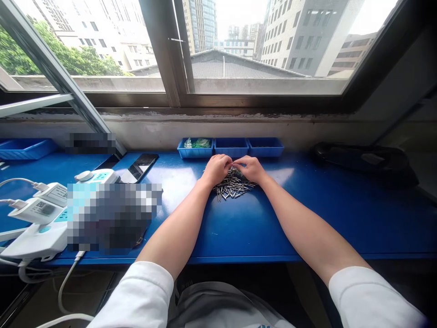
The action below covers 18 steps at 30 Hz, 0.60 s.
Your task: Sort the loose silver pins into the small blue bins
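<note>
A pile of thin, shiny metal pieces, like pins or small rods (234,187), lies loose on the blue tabletop. My left hand (217,167) is over the pile's left edge, its fingers curled in a pinch. From the right, my right hand (251,167) comes in with thumb and forefinger together. The fingertips of both hands meet just above the far side of the pile. Whatever is between them is too small to make out.
Behind my hands stand three joined blue bins (232,148); the left one has green-and-clear packets (198,143). To the left are a phone (140,167), a power strip (41,239) with chargers and cables, and a blue tray (25,148). A black bag (363,161) lies right.
</note>
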{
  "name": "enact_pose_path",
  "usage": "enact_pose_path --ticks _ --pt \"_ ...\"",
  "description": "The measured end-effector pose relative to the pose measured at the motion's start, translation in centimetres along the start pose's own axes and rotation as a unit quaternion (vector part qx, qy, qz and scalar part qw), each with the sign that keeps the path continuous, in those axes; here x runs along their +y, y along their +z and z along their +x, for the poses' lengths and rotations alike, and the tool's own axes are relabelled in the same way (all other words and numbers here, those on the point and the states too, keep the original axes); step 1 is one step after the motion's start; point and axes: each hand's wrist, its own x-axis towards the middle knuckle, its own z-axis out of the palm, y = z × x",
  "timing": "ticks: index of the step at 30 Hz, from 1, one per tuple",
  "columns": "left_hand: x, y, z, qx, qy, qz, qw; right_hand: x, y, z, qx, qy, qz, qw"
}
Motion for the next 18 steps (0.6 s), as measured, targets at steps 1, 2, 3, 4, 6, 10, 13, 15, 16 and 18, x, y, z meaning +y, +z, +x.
enact_pose_path --ticks 1,2,3,4,6,10,13,15,16,18 --pt "0.03 -0.03 -0.01 0.007 0.001 -0.007 1.0 0.0 -0.03 0.01 0.008 0.008 0.002 1.0" --pt "0.06 -0.06 -0.01 0.013 0.001 -0.014 1.0 0.02 -0.05 0.01 0.02 0.017 0.004 1.0" --pt "0.07 -0.07 -0.02 0.02 0.0 -0.021 1.0 0.06 -0.06 0.01 0.034 0.026 0.006 0.999" --pt "0.07 -0.07 -0.02 0.025 -0.001 -0.027 0.999 0.09 -0.07 -0.01 0.047 0.035 0.006 0.998" --pt "0.01 -0.02 -0.02 0.034 -0.006 -0.033 0.999 0.11 -0.04 -0.04 0.061 0.051 0.008 0.997" --pt "-0.26 0.15 -0.01 0.048 -0.015 -0.042 0.998 -0.07 0.02 0.04 0.065 0.071 0.044 0.994" --pt "-0.42 0.21 -0.02 0.046 -0.018 -0.044 0.998 -0.23 -0.12 0.2 0.079 0.092 0.115 0.986" --pt "-0.45 0.2 -0.05 0.042 -0.021 -0.043 0.998 -0.25 -0.29 0.27 0.074 0.103 0.155 0.98" --pt "-0.43 0.19 -0.06 0.039 -0.022 -0.043 0.998 -0.23 -0.37 0.28 0.07 0.106 0.17 0.977" --pt "-0.35 0.14 -0.08 0.035 -0.024 -0.042 0.998 -0.13 -0.5 0.26 0.062 0.112 0.195 0.972"
